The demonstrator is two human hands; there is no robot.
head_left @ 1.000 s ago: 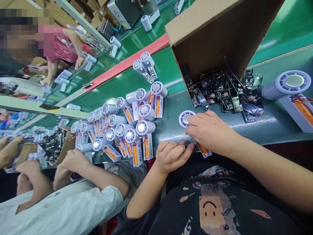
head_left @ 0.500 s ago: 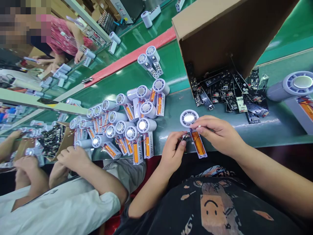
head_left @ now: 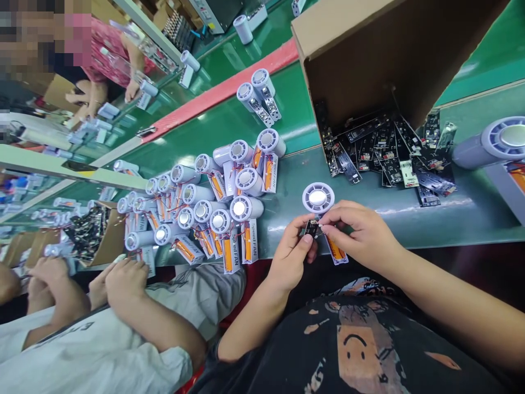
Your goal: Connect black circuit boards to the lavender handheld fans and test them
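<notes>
Between its thumb and fingers, my left hand (head_left: 293,249) holds a small black circuit board (head_left: 312,227). My right hand (head_left: 356,227) pinches a tiny white connector (head_left: 321,225) at the board's right edge. Just beyond the hands, a fan unit (head_left: 318,198) lies with its round grille and silver centre facing up. Its handle, with an orange battery (head_left: 337,250) inside, extends toward me and is partly covered by my right fingers and the board.
Many fan units (head_left: 246,209) crowd the bench on the left. An open cardboard box (head_left: 353,41) spills circuit boards (head_left: 388,153) behind my hands. Another fan (head_left: 492,142) stands at far right. Beside me on the left, a person's hands (head_left: 127,279) work near a second box (head_left: 107,232).
The board in my left hand has turned to show its face, and my right hand has brought the white connector down against it. The neighbouring person's hands have shifted.
</notes>
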